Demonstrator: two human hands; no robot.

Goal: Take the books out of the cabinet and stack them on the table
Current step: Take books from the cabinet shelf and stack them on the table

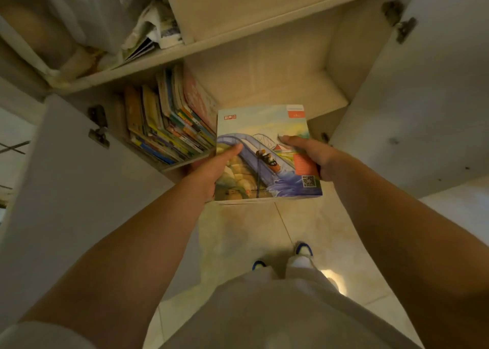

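I hold a small stack of picture books (264, 142) flat in front of the open cabinet (264, 65); the top cover shows a blue water slide. My left hand (211, 166) grips the stack's left edge, thumb on the cover. At the right edge my right hand (312, 155) grips it too, thumb lying across the cover. Several more colourful books (169, 121) lean in a row on the left side of the lower shelf. No table is in view.
Both cabinet doors stand open: the left door (66, 190) and the right door (423, 97). The upper shelf holds plastic bags and papers (148, 31). The lower shelf's right half (304, 84) is bare. Tiled floor (251, 229) and my shoes are below.
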